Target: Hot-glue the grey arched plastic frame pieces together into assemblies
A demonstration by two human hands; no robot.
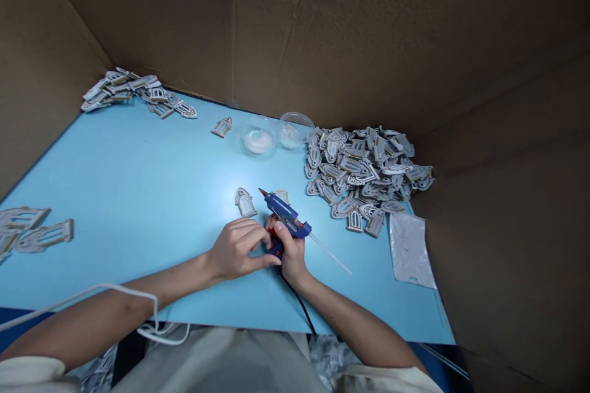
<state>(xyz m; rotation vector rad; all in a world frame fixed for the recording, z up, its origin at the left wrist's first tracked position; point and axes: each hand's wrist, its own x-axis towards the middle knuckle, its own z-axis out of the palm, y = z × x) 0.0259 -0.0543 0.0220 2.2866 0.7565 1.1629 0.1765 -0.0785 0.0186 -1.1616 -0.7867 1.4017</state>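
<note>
Glue gun [288, 216] sits in the right hand [292, 253], whose fingers wrap its handle [275, 248], while the left hand [237, 250] bends its fingers just beside that handle, though whether they grasp anything cannot be told. Just beyond the left fingers, an arched piece [244, 202] lies on the surface [161, 196], and a pile of similar pieces [353, 166] spreads farther off, to the right of both hands' fingers.

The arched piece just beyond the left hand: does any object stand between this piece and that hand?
Nothing visible stands between the left hand and the arched piece. The glue gun, held in the right hand, is beside that path, to its right.
</note>
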